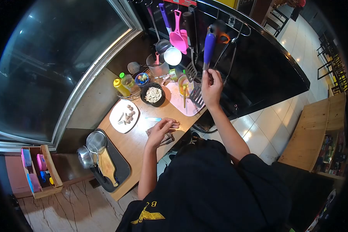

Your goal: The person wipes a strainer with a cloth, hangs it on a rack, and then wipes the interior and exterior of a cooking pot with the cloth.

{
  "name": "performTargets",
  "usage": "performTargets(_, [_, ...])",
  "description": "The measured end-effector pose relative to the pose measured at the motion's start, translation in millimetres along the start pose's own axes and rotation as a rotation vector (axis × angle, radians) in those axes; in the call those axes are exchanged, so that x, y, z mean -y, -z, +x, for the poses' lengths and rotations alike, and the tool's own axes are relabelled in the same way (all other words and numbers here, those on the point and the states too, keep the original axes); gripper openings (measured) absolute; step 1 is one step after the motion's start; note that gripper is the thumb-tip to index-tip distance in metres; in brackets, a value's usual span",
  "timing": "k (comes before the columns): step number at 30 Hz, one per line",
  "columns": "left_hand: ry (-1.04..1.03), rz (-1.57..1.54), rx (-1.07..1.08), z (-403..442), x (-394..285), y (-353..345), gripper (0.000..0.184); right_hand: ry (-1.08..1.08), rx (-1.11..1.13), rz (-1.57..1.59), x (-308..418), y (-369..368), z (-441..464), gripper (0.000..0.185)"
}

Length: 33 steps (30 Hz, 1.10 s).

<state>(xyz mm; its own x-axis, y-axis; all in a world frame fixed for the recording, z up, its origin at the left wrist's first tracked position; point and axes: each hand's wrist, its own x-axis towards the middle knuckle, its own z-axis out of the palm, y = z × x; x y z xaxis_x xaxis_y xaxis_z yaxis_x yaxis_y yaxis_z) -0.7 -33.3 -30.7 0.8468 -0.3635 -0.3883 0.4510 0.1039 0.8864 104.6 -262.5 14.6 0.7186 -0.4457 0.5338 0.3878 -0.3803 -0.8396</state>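
Note:
My right hand [212, 89] is raised by the utensil rail, closed round the shaft of a slotted turner. Its purple handle [209, 48] points up above my fingers, and its dark slotted blade [197, 96] hangs below them. Over the table's front edge hovers my left hand [164, 129], loosely curled with nothing visible in it. A dark packet [167, 139] lies beneath that hand. Beyond, a pink board [176, 101] carries a bowl [186, 86] with an orange-yellow mixture and a yellow-handled utensil [184, 98].
On the table stand a white plate [119, 125] of meatballs, a black bowl [152, 102] of pale pieces, and bottles [121, 88]. A dark tray [121, 166] holds strainers and a wooden board [106, 164]. A pink spoon [178, 38] and a ladle [163, 45] hang from the rail.

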Motion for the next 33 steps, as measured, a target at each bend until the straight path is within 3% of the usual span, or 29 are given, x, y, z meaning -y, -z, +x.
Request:
performTargets(6, [0.041,0.017,-0.065,-12.7,8.3,4.5,0.026,-0.040,0.077,0.054,-2.1,4.4,-18.1,0.034])
performTargets(19, [0.002,-0.103,-0.181,-71.6,44.4,39.6,0.028,0.015,0.137,0.097,-1.4,-4.6,-36.3,0.049])
performTargets(26, [0.001,-0.116,-0.289,-110.6,64.6,59.2,0.033,0.071,0.228,0.149,3.8,-35.2,-65.5,0.041])
performTargets(28, [0.026,-0.123,-0.342,-123.0,74.9,66.9,0.033,0.168,0.287,0.052,-1.8,-46.4,-79.1,0.027])
performTargets(31, [0.004,-0.165,-0.392,-143.7,91.4,78.3,0.034,0.064,0.438,0.073,7.9,-59.4,-109.6,0.016])
performTargets(33, [0.015,-0.178,-0.445,-159.5,101.5,85.5,0.034,0.129,0.493,0.099,5.8,-71.3,-129.0,0.014])
